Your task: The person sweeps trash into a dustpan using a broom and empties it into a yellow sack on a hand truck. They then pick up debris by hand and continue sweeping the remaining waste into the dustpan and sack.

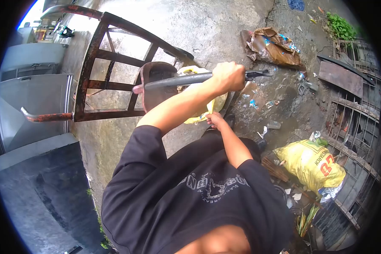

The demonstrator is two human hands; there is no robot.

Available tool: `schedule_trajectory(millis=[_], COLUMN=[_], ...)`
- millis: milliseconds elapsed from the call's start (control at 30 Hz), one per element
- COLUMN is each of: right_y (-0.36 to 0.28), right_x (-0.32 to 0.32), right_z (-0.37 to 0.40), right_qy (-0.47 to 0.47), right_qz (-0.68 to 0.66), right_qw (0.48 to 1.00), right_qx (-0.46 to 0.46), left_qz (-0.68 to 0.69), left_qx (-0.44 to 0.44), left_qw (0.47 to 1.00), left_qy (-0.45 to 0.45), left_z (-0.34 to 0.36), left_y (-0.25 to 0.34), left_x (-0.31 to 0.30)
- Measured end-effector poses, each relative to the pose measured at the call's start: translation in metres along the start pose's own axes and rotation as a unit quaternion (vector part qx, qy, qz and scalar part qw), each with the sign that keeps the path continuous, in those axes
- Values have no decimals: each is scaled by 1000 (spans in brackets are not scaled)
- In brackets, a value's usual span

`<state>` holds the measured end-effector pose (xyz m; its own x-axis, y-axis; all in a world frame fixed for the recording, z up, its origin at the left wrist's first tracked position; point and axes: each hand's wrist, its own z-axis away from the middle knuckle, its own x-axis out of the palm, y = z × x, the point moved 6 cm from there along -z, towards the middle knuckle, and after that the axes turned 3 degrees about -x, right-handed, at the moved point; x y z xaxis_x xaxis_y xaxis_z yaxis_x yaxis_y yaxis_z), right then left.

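My left hand [229,77] is closed around a long dark bar [178,80], which has a reddish end on the left and a rough, jagged end on the right. Below it, my right hand [216,120] pinches the gathered edge of a yellow sack [199,118]. Much of this sack is hidden behind my left forearm and the bar. A dark reddish, curved panel [150,99] stands just left of the sack, partly covered by the bar.
A rusty metal cart frame [95,55] stands at the left, near grey metal panels [31,106]. Torn brown packaging [271,48] and scattered litter lie on the wet concrete. A full yellow sack [311,163] rests at the right beside metal grating [353,112].
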<state>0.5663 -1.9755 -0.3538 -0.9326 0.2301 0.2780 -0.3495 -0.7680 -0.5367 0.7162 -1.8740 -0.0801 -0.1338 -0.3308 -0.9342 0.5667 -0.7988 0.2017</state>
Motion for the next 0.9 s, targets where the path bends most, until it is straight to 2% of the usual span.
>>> schedule_trajectory(millis=[167,233,400,533,567,633,700,767,867,900], right_y=[0,-3,-7,-9,-8,-5,-3,-8,-14,-27], right_x=[-7,-5,1,0,0,-2,-3,-6,-7,-21], right_z=[-3,8,9,9,8,6,11,15,17,19], right_qy=[0,-17,-13,-12,-14,-13,-1,11,35,189], right_qz=[6,4,16,31,36,15,16,24,36,124], right_qw=[1000,1000,1000,999,999,1000,1000,1000,998,973], right_qx=[-14,-10,-10,-3,-2,-4,-2,0,32,-46], left_qz=[8,-12,30,67,51,108,302,325,359,371], left_qx=[-29,-62,-65,-86,-98,-166,-227,-192,-215,-232], left_qw=[999,996,971,930,915,869,767,718,639,606], left_qy=[27,69,228,350,389,453,518,585,645,664], left_z=[21,40,113,190,212,263,312,363,436,459], left_y=[-17,-21,-45,-69,-80,-128,-147,-161,-170,-171], left_x=[-49,-80,-163,-203,-207,-196,-182,-164,-130,-117])
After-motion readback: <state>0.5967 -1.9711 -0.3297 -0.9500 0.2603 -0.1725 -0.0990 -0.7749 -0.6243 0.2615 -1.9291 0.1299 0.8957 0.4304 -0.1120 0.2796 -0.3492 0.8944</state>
